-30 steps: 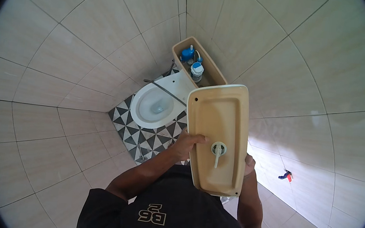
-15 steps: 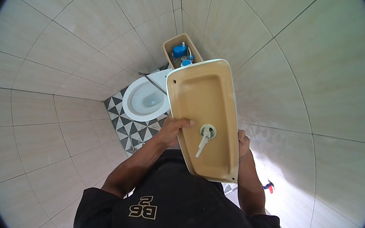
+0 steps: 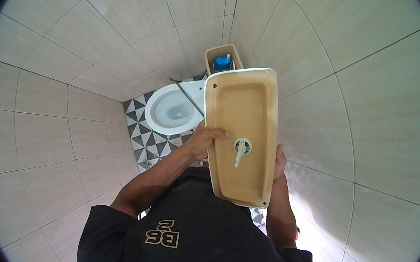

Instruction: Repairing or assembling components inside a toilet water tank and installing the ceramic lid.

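The cistern lid (image 3: pixel 243 109), underside showing, was before the chest (image 3: pixel 205 218), the left hand (image 3: pixel 203 140) and right hand (image 3: pixel 280 162) grasping its opposite edges, a pale lever (image 3: pixel 239 157) mounted in it. Beyond, blue fittings (image 3: pixel 222 62) sat inside the tan cistern (image 3: pixel 207 55); the toilet bowl (image 3: pixel 151 118) held water (image 3: pixel 179 113).

Walls (image 3: pixel 117 32): glossy beige tile, meeting in a corner (image 3: pixel 228 16). Floor (image 3: pixel 136 133): dark/pale triangle pattern. Bright light patch (image 3: pixel 313 228) lower right.

cistern lid (image 3: pixel 243 114): tan | toilet bowl (image 3: pixel 151 113): white | floor (image 3: pixel 140 134): black-and-white triangles
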`<state>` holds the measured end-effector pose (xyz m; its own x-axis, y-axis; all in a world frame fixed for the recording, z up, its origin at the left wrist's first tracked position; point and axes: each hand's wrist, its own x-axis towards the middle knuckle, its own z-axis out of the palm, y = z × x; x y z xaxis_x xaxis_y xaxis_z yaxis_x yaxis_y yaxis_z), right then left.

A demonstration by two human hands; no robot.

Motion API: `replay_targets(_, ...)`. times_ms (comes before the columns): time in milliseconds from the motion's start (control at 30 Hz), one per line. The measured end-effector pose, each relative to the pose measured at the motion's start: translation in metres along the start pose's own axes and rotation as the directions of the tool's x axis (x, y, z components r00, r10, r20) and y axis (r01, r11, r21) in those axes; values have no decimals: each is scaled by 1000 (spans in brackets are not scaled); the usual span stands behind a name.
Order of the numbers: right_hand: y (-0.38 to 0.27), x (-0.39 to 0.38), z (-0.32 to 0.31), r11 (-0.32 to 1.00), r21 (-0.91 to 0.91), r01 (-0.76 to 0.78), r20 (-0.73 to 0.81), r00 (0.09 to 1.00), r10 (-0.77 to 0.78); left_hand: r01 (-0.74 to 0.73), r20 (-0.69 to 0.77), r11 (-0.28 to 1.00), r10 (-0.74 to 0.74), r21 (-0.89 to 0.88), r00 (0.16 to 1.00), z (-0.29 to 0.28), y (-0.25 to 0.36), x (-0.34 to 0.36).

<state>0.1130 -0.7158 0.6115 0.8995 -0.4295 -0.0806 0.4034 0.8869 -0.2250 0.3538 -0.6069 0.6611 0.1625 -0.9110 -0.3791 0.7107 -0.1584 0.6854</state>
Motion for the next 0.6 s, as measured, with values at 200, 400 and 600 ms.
replay_targets(200,4,20,9,1000,-23,-10,127,992,13,42,-48,999,-44,-29,998,-7,9,-3)
replay_targets(400,3,28,16,1000,18,15,139,990,-17,15,-76,1000,-15,6,997,-7,14,-1)
replay_targets(600,6,22,-21,844,-463,-271,-484,875,16,68,-66,983,-80,-168,995,-20,2,-1)
